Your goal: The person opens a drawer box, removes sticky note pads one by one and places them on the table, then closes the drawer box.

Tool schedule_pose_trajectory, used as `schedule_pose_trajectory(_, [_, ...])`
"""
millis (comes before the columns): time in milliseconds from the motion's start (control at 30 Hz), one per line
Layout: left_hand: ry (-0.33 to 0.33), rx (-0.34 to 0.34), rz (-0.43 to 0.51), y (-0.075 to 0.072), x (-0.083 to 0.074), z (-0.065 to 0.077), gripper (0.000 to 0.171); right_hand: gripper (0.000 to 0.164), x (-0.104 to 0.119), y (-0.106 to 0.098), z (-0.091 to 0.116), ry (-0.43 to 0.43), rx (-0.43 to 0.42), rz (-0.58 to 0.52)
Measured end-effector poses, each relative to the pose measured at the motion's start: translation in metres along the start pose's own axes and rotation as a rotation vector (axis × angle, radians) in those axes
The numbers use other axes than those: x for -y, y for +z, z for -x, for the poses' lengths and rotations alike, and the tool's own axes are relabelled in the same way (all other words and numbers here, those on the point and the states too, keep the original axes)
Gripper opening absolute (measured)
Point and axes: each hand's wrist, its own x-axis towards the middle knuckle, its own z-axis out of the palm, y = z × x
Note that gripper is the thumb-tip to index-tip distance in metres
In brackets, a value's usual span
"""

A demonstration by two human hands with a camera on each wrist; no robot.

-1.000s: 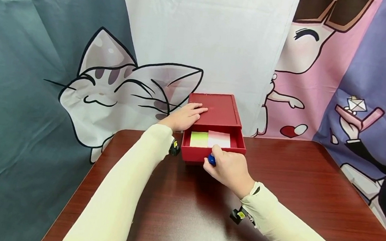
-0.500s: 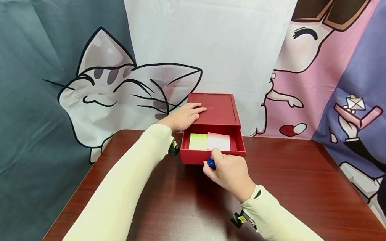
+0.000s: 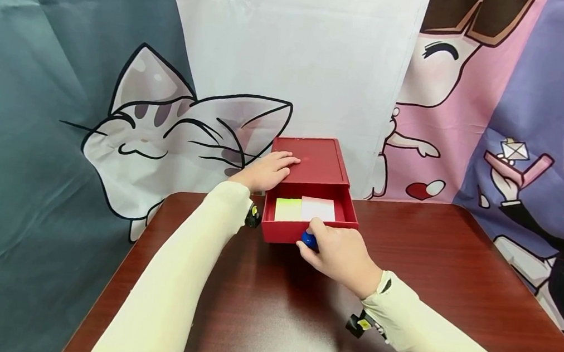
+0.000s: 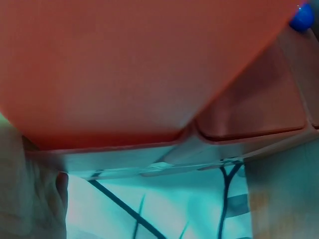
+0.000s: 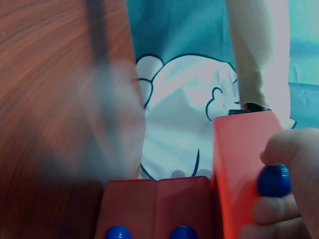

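Observation:
A small red drawer cabinet [image 3: 314, 156] stands at the far side of the table, with its top drawer [image 3: 282, 233] pulled out. My left hand [image 3: 265, 172] rests on the cabinet's top at the left edge, fingers spread. With thumb and fingers, my right hand [image 3: 342, 257] grips the blue round knob [image 3: 309, 240] on the drawer front; the right wrist view shows this knob [image 5: 274, 180] between thumb and curled fingers. Inside the drawer lie a yellow-green paper pad [image 3: 288, 210] and a pale pink one [image 3: 317, 209], side by side.
Below the pulled drawer, the right wrist view shows two closed drawers [image 5: 130, 201], each with a blue knob [image 5: 183, 232]. The brown wooden table [image 3: 250, 313] runs under both arms. A printed cloth backdrop [image 3: 303, 49] hangs right behind the cabinet.
The drawer has slid a little farther out toward me, my right hand moving back with its knob. My left hand stays in place on the cabinet's top. The head view has shifted slightly.

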Motion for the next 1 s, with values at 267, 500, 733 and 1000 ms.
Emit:
schedule_pose_trajectory(267, [0.001,0.033,-0.074,-0.01,-0.003,-0.003,0.05,0.029,-0.016,-0.024,-0.008,-0.076,0.102,-0.144])
schedule_pose_trajectory(500, [0.052,0.023,-0.033,-0.005,-0.006,-0.012,0.047,0.012,-0.044,-0.041,-0.044,-0.08,0.049,-0.192])
schedule_pose_trajectory(733, [0.014,0.04,-0.005,0.002,-0.005,-0.014,0.05,0.031,-0.069,-0.024,-0.085,-0.001,0.64,-0.215])
schedule_pose_trajectory(1000, [0.028,0.097,-0.09,-0.003,-0.013,-0.014,0.058,0.042,-0.08,0.0,-0.095,0.012,0.922,-0.119])
